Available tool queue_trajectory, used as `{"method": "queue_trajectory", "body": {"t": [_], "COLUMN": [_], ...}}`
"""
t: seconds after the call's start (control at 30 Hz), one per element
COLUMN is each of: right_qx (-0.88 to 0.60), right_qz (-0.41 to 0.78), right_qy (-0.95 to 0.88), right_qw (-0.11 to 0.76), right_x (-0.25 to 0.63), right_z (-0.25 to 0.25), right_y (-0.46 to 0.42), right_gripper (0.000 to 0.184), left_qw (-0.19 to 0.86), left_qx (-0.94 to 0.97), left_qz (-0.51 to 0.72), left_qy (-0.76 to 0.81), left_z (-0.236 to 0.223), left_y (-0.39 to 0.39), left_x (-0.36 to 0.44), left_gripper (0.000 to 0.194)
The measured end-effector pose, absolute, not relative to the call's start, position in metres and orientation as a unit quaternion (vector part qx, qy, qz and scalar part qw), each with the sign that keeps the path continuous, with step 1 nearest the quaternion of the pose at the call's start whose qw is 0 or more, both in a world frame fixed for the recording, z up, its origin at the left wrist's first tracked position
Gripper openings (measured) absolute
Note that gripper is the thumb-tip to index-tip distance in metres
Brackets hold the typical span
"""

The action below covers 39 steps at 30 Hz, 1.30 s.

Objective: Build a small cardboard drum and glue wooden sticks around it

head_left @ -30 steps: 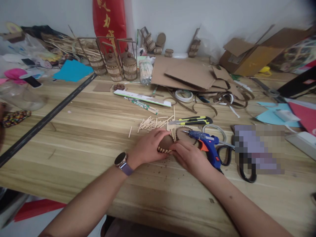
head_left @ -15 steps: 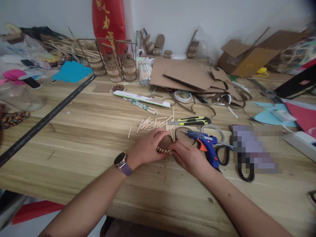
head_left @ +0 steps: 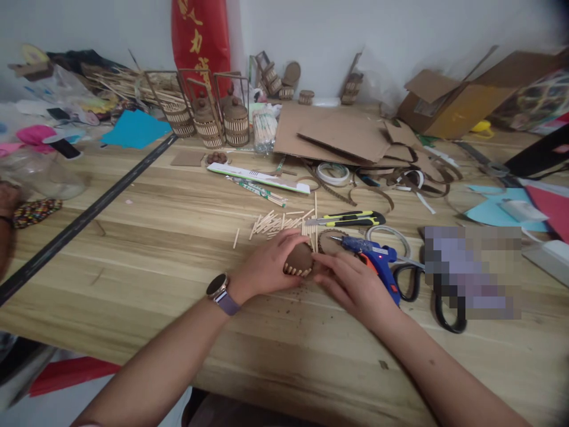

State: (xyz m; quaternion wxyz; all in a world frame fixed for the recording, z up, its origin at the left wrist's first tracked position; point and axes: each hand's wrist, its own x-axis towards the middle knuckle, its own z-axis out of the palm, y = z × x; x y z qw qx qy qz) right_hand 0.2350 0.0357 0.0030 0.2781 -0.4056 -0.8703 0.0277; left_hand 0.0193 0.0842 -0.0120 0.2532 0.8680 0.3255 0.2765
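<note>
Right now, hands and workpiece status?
Left hand: holding round cardboard piece, sticks along near edge. Right hand: at its right side, contact unclear. Glue gun: close beyond right hand.

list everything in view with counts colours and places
round piece: 1, brown, centre
loose sticks: many, pale, centre
glue gun: 1, blue, right
cutter: at least 1, yellow-black, right
scissors: 1, black-handled, right
baskets: several, brown, back
cardboard sheets: several, brown, back
cardboard box: 1, brown, back right
bag or banner: 1, red, back
table: 1, wooden, underneath
another person's hand: 1, left edge
watch: 1, dark-faced, left wrist
left hand: 1, bare, holding round piece
right hand: 1, bare, beside round piece
</note>
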Motion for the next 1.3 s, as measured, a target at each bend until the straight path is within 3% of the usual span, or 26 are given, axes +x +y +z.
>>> {"method": "queue_trajectory", "body": {"t": [0.33, 0.93, 1.3], "right_qx": [-0.396, -0.362, -0.328], "right_qz": [-0.012, -0.036, -0.008], "right_qy": [-0.856, -0.877, -0.884], "right_qw": [0.332, 0.316, 0.332], "right_x": [0.237, 0.231, 0.223], "right_z": [0.008, 0.009, 0.018], "right_y": [0.035, 0.031, 0.023], "right_gripper": [0.017, 0.016, 0.014], "left_qw": [0.301, 0.228, 0.212], "left_qx": [0.868, 0.872, 0.880], "left_qz": [0.242, 0.264, 0.251], "left_qy": [0.311, 0.343, 0.342], "left_z": [-0.007, -0.006, -0.006], "left_y": [0.088, 0.080, 0.079], "left_x": [0.013, 0.015, 0.020], "left_gripper": [0.100, 0.098, 0.083]}}
